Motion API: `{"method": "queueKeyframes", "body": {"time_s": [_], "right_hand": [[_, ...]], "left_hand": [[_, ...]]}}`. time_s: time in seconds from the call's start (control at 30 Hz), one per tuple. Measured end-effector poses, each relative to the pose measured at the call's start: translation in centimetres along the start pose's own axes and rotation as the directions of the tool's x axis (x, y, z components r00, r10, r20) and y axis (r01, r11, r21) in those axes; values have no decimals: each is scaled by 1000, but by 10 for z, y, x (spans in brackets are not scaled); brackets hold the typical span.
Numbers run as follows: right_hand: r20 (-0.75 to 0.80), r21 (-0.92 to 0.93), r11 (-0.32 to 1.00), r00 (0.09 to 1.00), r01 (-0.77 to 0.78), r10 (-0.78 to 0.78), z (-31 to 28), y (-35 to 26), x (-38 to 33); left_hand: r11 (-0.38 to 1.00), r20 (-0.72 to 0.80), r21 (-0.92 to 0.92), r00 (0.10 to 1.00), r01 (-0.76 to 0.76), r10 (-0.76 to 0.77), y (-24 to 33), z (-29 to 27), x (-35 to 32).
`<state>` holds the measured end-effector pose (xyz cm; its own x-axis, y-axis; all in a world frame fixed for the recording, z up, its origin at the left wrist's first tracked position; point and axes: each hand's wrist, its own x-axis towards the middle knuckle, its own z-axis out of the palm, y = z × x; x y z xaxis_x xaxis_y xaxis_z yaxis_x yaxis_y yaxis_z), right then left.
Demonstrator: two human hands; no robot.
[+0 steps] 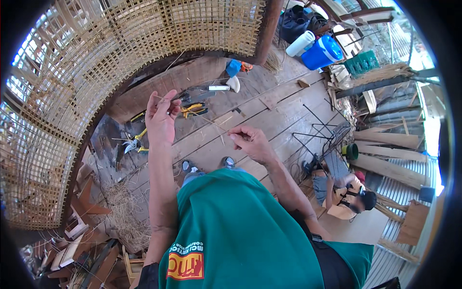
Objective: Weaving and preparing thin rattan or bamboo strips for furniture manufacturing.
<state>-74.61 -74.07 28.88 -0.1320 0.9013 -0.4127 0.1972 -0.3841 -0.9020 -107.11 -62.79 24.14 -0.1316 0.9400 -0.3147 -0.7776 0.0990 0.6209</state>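
A thin tan cane strip (207, 120) stretches between my two hands, above the plank floor. My left hand (162, 118) is raised, palm turned up, with its fingers curled round the strip's left part. To the right and a little lower, my right hand (251, 143) pinches the other end between thumb and fingers. Left of and beyond my left hand curves a large woven cane panel (144, 31) in a dark wooden frame (103, 108); neither hand touches it.
Yellow-handled cutters (137, 139) and yellow-and-black pliers (193, 110) lie on the floor by my left hand. Cane shavings (126, 209) are heaped at lower left. A blue cooler jug (322, 52) and a green crate (362, 63) stand far right. Another person (344, 195) sits at right.
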Motion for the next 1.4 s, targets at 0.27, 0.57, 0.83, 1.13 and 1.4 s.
{"method": "queueKeyframes", "body": {"time_s": [0.27,0.57,0.83,1.13,1.4], "right_hand": [[-155,163,979,983,120,-95,5,13,23],[-176,426,904,975,-45,132,-59,34,41],[-432,331,932,902,148,10,-264,99,192],[-525,525,819,846,233,95,-327,121,191],[-219,413,908,960,-72,176,-202,150,119]], "left_hand": [[870,237,325,858,371,-455,-128,30,-114],[352,237,931,889,-94,-391,-85,-31,-180],[483,-300,742,874,465,-382,54,-450,-381],[84,-572,816,820,572,-19,135,-533,-381],[-518,-292,823,956,234,-33,68,-515,-306]]}}
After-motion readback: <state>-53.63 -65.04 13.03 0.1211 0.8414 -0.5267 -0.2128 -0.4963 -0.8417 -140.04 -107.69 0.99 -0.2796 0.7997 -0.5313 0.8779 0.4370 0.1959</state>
